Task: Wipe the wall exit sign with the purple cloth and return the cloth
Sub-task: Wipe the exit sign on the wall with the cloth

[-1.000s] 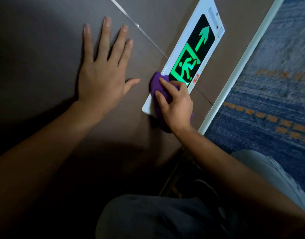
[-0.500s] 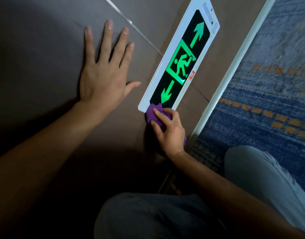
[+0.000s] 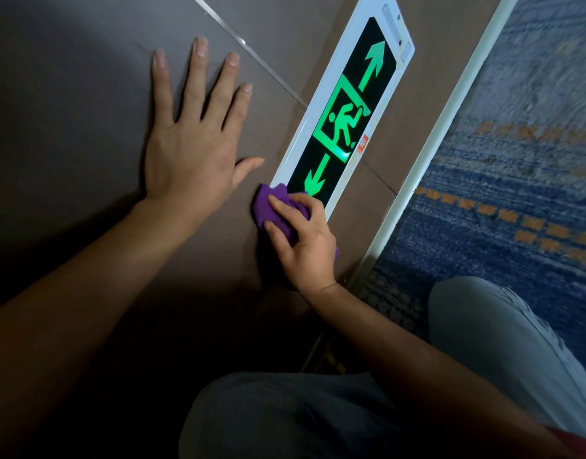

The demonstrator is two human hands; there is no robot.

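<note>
The exit sign (image 3: 346, 114) is a long white-framed black panel on the brown wall, lit green with a running figure and two arrows. My right hand (image 3: 305, 241) presses the bunched purple cloth (image 3: 273, 210) against the sign's near end, covering its lower corner. Part of the cloth is hidden under my fingers. My left hand (image 3: 192, 140) lies flat on the wall to the left of the sign, fingers spread, holding nothing.
A pale skirting strip (image 3: 427, 154) runs along the wall's foot beside a blue carpet (image 3: 517, 160) with orange dashes. My knees in grey trousers (image 3: 490, 342) are close to the wall below my arms. A thin metal seam (image 3: 252, 49) crosses the wall panel.
My right hand has slid the cloth from the sign's middle down to its near end, uncovering the lower arrow. The left hand has stayed flat on the wall.
</note>
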